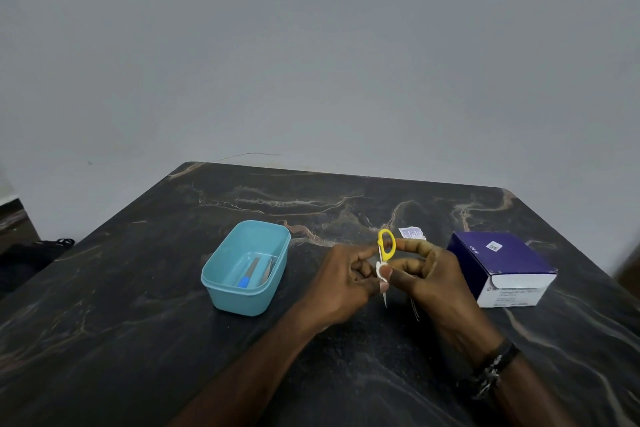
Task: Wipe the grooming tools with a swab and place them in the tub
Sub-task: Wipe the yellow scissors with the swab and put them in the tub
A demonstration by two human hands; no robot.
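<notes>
A small pair of scissors with yellow plastic loop handles (386, 246) is held upright above the dark marbled table (138, 340), gripped by the left hand (343, 281). A white swab (381, 270) is pinched against the blades by the right hand (429, 274). Two tools (254, 270) are seen lying in the light-blue plastic tub (221, 291), left of the hands. A purple-and-white cardboard box (502, 267) is set at the right.

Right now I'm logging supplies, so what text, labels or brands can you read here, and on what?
Box, top: a short white mark, too blurred to read; a small white sticker, unreadable.
Box, white front: several lines of print, too small and blurred to read.
Torn wrapper behind the hands: purple print, unreadable.
Tub and scissors: no text visible.
</notes>
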